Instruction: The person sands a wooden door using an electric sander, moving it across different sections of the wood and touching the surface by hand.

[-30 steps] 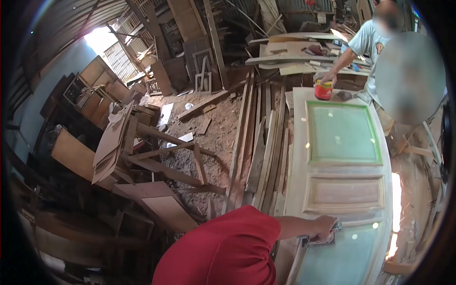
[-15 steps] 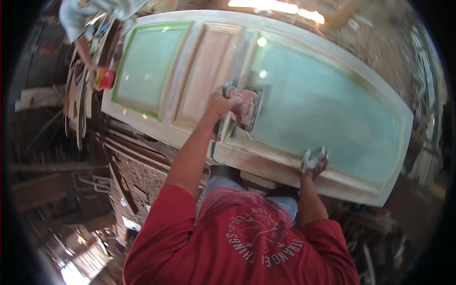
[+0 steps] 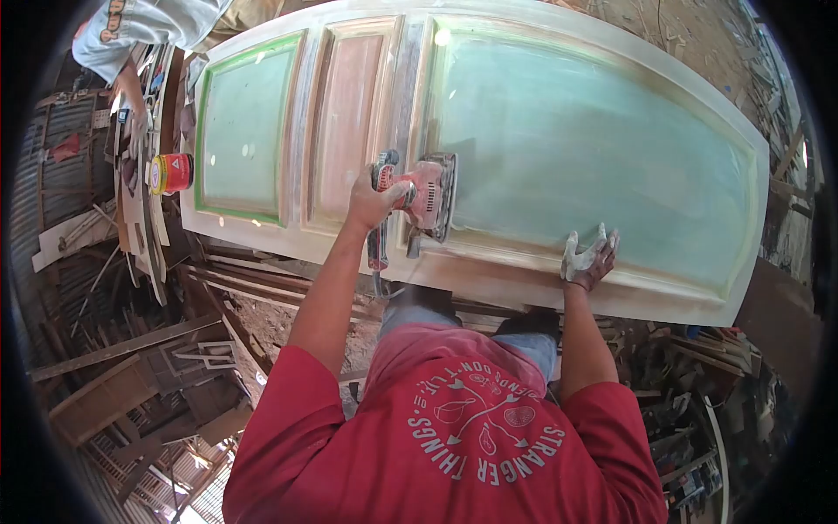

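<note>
My left hand (image 3: 377, 199) is wrapped round the handle of a red power sander (image 3: 428, 194), which stands on its side edge with its flat pad facing right, over the frame strip of a large wooden door (image 3: 524, 262). My right hand (image 3: 590, 257), coated in whitish dust, has its fingers spread at the near edge of the big pale green panel (image 3: 576, 140). It holds nothing. A reddish wood panel (image 3: 347, 127) and a smaller panel edged in green (image 3: 249, 131) lie to the left of the sander.
A co-worker's arm (image 3: 131, 92) reaches in at the upper left, near a red and yellow can (image 3: 171, 174) at the door's left end. Long boards (image 3: 253, 284) lie below the door. Scrap wood (image 3: 113, 393) fills the lower left.
The view has swung round over the door. Since the last frame, the sander has turned more upright and the co-worker's hand has come away from the can.
</note>
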Demonstrator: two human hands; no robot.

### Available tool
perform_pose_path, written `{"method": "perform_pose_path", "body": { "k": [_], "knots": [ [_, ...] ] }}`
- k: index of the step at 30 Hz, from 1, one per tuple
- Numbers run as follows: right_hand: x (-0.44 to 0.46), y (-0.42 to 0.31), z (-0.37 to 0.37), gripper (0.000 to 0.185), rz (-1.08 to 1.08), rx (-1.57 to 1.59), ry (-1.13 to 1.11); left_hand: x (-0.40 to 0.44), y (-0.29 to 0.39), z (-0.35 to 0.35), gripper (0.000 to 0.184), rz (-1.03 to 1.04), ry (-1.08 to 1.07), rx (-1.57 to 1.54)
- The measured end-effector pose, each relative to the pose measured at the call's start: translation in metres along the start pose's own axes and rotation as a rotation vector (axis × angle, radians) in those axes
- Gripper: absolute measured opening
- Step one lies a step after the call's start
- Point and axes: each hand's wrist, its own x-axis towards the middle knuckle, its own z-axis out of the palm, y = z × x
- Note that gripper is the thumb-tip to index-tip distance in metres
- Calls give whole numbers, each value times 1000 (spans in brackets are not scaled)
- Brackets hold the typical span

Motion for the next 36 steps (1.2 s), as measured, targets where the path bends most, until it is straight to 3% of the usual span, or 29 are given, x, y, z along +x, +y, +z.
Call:
{"method": "perform_pose_path", "body": {
  "k": [7, 11, 17, 21, 25, 26, 32, 36],
  "knots": [
    [0, 2, 2, 76, -13, -3, 5, 40, 30, -3, 52, 31, -37, -8],
    [-2, 1, 3, 77, -8, -8, -1, 49, 31, -3, 56, -123, -66, -171],
    [0, 3, 3, 78, -14, -18, -32, -1, 24, 26, 53, -34, -37, -197],
    [-2, 3, 4, 78, -7, -18, -29, -6, 12, 16, 48, -135, 11, -361],
    [-5, 3, 0, 79, -10, -2, -32, 7, 2, -9, 57, -51, 33, 83],
    [-2, 1, 1, 79, -14, 13, -23, 0, 32, -8, 62, -29, -9, 27],
    [-3, -1, 0, 78, -19, 5, -18, 24, 17, 4, 58, -118, -16, -175],
    [-2, 0, -1, 78, -16, 10, -30, 37, 60, 36, 58, -26, -105, -101]
  ]
}}
